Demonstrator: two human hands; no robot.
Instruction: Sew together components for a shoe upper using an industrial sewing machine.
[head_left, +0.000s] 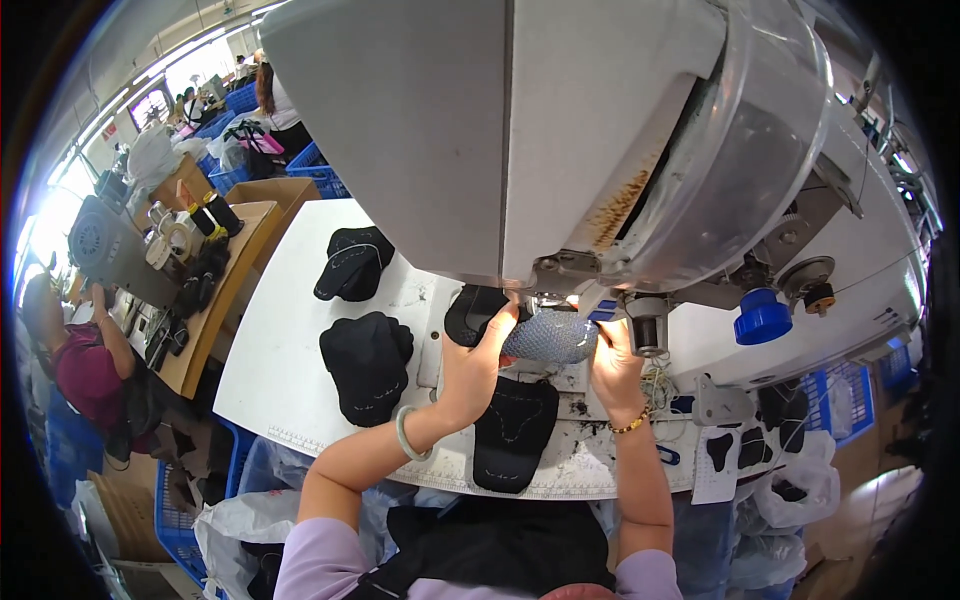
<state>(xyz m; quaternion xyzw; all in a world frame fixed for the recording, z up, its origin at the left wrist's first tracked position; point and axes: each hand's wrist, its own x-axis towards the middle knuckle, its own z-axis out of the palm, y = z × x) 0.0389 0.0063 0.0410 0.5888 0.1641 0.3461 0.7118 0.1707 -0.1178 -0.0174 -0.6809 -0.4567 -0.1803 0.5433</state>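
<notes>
Under the head of a large white sewing machine (590,120) lies a rounded grey mesh fabric piece (550,338), with a black part (473,314) at its left. My left hand (475,370) grips the mesh piece from its left side, thumb extended along it; some fingers are hidden beneath. At its right end, my right hand (616,370) is closed on the edge, its fingertips partly hidden by the machine. Nearer me, a black fabric piece with pale stitch lines (514,436) lies flat below the mesh one.
Two stacks of similar pieces, a far one (355,262) and a nearer one (366,367), sit left on the white table (270,350). Dark lint lies around the sewing area. A blue knob (762,318) juts out at right. Paper with black cutouts (715,465) hangs at the right edge.
</notes>
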